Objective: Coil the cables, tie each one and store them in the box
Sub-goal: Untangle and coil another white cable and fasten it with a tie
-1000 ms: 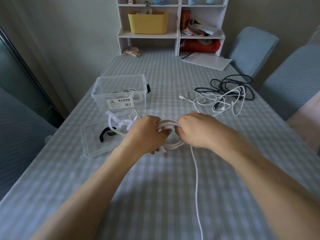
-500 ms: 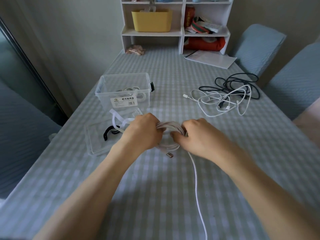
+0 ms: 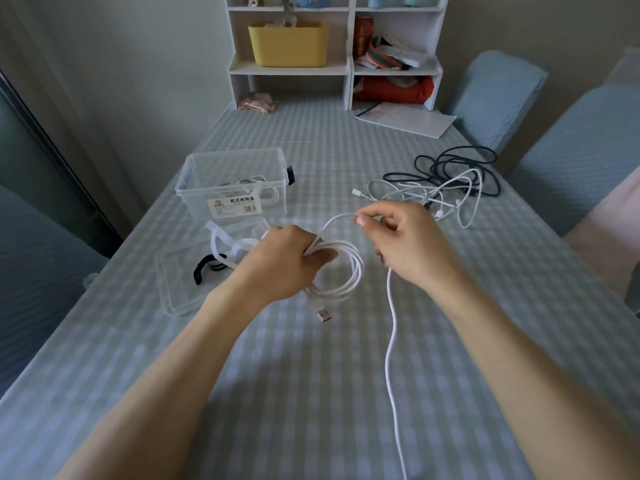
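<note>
Mid-table, left hand grips white cable coil; right hand pinches its strand.

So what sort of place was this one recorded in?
Most likely a home dining room: a table with a checked tablecloth, padded chairs with blue covers along its side, and a white shelf unit at the far end holding a yellow bin and household odds and ends.

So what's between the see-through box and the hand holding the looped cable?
In the head view, the box's clear lid lies flat between the clear box and the left hand, with white ties and a black tie on it.
</note>
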Demonstrator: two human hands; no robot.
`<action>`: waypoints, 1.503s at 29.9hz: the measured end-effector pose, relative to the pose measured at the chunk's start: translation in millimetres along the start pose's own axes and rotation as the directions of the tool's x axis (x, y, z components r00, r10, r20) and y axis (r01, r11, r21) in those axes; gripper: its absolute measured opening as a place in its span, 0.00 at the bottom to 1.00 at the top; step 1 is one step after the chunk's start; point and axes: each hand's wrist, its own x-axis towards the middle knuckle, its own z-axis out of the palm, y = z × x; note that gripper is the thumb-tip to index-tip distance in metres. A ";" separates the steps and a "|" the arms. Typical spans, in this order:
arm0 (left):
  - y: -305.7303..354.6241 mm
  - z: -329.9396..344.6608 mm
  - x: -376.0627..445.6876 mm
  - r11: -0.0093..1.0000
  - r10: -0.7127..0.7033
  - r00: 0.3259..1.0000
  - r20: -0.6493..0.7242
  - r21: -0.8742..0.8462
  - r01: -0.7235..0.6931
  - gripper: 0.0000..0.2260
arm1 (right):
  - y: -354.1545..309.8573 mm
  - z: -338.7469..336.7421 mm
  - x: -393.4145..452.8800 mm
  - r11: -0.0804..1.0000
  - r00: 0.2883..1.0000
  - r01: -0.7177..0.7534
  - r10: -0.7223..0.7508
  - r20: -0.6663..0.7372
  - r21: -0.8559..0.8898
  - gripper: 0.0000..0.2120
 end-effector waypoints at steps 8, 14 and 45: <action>2.3 5.6 3.0 0.892 -0.334 0.938 -0.092 -0.353 0.283 0.13 | 8.6 21.5 -13.9 0.998 0.992 0.038 -0.033 0.119 -0.041 0.11; 3.8 12.1 4.5 0.707 -0.468 0.883 -0.035 -0.614 0.351 0.11 | 7.8 26.7 -24.3 0.987 0.957 0.124 -0.092 0.277 -0.100 0.08; 21.3 12.8 -11.0 0.976 -0.209 0.959 -0.192 -0.094 0.195 0.15 | -6.9 37.5 -29.0 0.994 0.995 -0.092 0.089 -0.039 -0.067 0.12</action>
